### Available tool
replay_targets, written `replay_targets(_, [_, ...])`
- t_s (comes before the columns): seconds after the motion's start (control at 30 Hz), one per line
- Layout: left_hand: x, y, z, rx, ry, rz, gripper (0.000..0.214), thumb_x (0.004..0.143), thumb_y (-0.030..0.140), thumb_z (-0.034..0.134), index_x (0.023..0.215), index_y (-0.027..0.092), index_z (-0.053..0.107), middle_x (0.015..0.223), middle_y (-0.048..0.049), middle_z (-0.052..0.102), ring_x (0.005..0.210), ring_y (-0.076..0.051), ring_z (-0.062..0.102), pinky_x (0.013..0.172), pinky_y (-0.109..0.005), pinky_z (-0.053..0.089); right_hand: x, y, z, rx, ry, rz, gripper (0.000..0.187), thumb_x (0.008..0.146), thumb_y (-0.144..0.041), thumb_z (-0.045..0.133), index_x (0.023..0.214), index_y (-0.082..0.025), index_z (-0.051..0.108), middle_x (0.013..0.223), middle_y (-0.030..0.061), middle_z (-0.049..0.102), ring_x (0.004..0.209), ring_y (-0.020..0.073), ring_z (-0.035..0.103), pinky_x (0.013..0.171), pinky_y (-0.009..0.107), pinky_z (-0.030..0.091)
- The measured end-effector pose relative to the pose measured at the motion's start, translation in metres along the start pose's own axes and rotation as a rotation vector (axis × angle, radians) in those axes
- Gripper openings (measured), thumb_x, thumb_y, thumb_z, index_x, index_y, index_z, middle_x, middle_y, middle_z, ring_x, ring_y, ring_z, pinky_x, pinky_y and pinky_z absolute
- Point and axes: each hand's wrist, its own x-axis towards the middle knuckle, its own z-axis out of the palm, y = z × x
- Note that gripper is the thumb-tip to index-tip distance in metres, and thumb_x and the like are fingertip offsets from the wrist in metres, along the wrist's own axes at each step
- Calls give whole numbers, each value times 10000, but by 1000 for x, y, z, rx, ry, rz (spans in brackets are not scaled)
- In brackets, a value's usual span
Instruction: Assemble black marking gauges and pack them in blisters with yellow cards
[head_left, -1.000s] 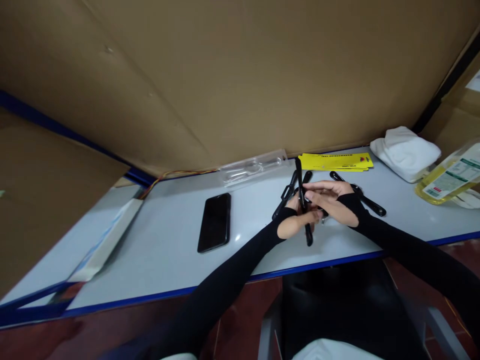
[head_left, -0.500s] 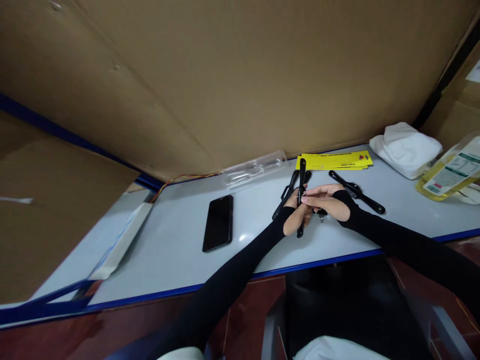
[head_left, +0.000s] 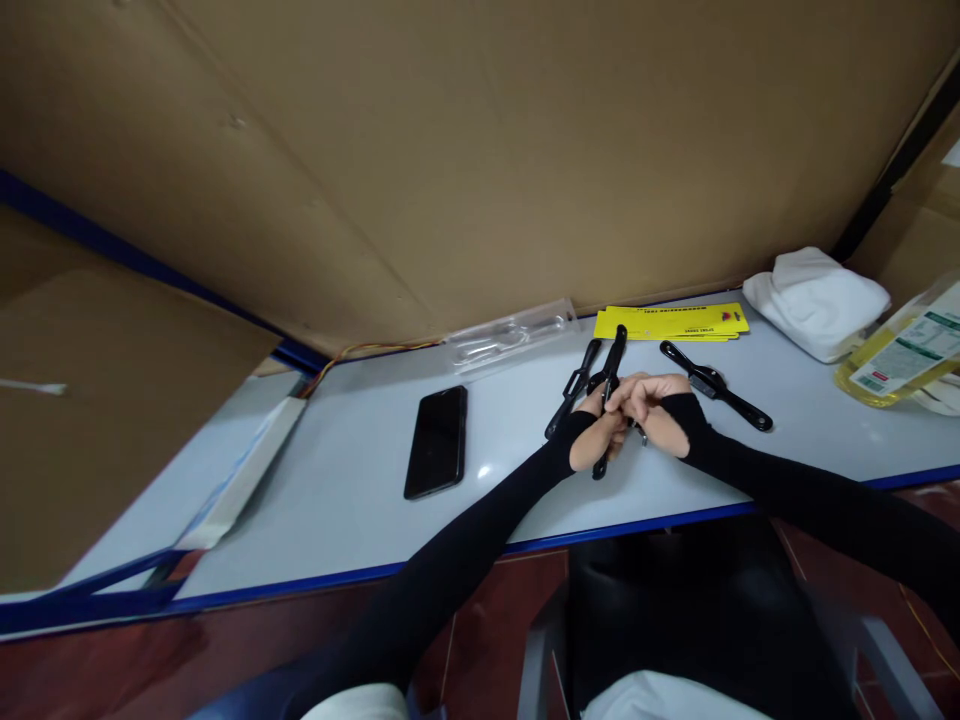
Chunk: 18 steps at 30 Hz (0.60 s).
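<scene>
A black spokeshave (head_left: 616, 350) is gripped near its middle by my left hand (head_left: 597, 442), whose fingers wrap round it. My right hand (head_left: 658, 408) presses against the middle of the same tool with bent, closed fingers; the exact spot they pinch is hidden. To the left, close to my left hand, a second black spokeshave body (head_left: 577, 382) with an open frame lies on the table. A third spokeshave (head_left: 709, 382) lies to the right, beyond my right hand. A small metal part (head_left: 641, 434) shows partly below my right hand.
Yellow printed cards (head_left: 667, 322) and a clear plastic blister pack (head_left: 514, 338) lie along the back. A black phone (head_left: 436, 442) is on the left. White cloth (head_left: 817, 303) and a bottle of yellow liquid (head_left: 896, 350) stand right. Cardboard walls (head_left: 480, 150) enclose the table.
The held spokeshave has tilted, its far end leaning right. My right hand's fingers, straighter before, are now bent in over the tool's middle. My left hand keeps its hold.
</scene>
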Motion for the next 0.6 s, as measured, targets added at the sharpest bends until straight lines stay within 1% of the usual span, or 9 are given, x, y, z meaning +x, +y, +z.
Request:
replay_targets(0.07, [-2, 7, 2, -32, -26, 11, 473, 672, 288, 837, 939, 238, 449, 565, 125, 369, 444, -64, 340, 413, -182, 289, -4, -4, 2, -92, 28, -134, 315, 843, -296, 690, 578, -221, 537, 915, 97, 743, 885, 212, 702, 885, 402, 584])
replay_targets(0.17, [-4, 17, 3, -99, -62, 15, 430, 674, 278, 810, 935, 231, 470, 566, 127, 331, 454, -59, 287, 414, -172, 264, -6, -11, 1, -226, 127, -231, 41, 785, -175, 646, 790, -211, 666, 1051, 90, 688, 912, 195, 671, 821, 350, 572])
replay_targets(0.23, [-5, 21, 2, -125, -71, 13, 420, 671, 275, 805, 959, 219, 505, 563, 128, 327, 450, -58, 266, 405, -178, 272, -5, -14, -1, -285, 126, -242, 284, 734, -129, 628, 984, -215, 730, 1076, 79, 652, 881, 183, 639, 718, 308, 548])
replay_targets(0.3, [-6, 21, 1, -136, -71, 6, 391, 666, 277, 810, 908, 209, 510, 558, 124, 329, 447, -51, 261, 398, -184, 288, -4, -15, -4, -311, 48, -222, 419, 727, -120, 615, 1107, -227, 757, 1051, 67, 646, 831, 170, 613, 651, 285, 516])
replay_targets(0.33, [-6, 21, 1, -140, -76, 3, 385, 660, 277, 816, 868, 208, 500, 555, 121, 329, 448, -47, 263, 394, -183, 289, -4, -16, -5, -308, -6, -208, 401, 738, -128, 615, 1093, -229, 772, 1037, 63, 652, 802, 161, 604, 642, 282, 508])
replay_targets(0.4, [-6, 19, 0, -148, -99, 2, 403, 647, 280, 832, 808, 211, 470, 551, 115, 324, 451, -44, 271, 388, -177, 282, -3, -16, -7, -268, -91, -193, 230, 767, -165, 629, 923, -216, 791, 1003, 59, 664, 756, 145, 593, 647, 288, 505])
replay_targets(0.5, [-5, 17, -1, -165, -130, 25, 440, 651, 303, 858, 799, 217, 453, 560, 111, 321, 457, -45, 278, 390, -171, 281, -4, -16, -8, -192, -113, -174, 107, 775, -219, 647, 747, -203, 749, 951, 60, 674, 741, 143, 599, 645, 294, 499])
replay_targets(0.53, [-4, 16, -2, -171, -136, 29, 439, 657, 310, 862, 814, 215, 462, 564, 111, 322, 457, -44, 276, 392, -171, 283, -4, -16, -7, -181, -93, -164, 116, 763, -222, 652, 798, -205, 761, 951, 61, 676, 758, 151, 604, 640, 292, 497])
replay_targets(0.6, [-3, 16, -3, -181, -142, 24, 422, 670, 308, 858, 863, 206, 496, 572, 112, 320, 458, -47, 274, 397, -169, 281, -4, -16, -6, -174, -38, -143, 304, 733, -212, 658, 1014, -212, 775, 987, 64, 675, 788, 158, 601, 634, 285, 499])
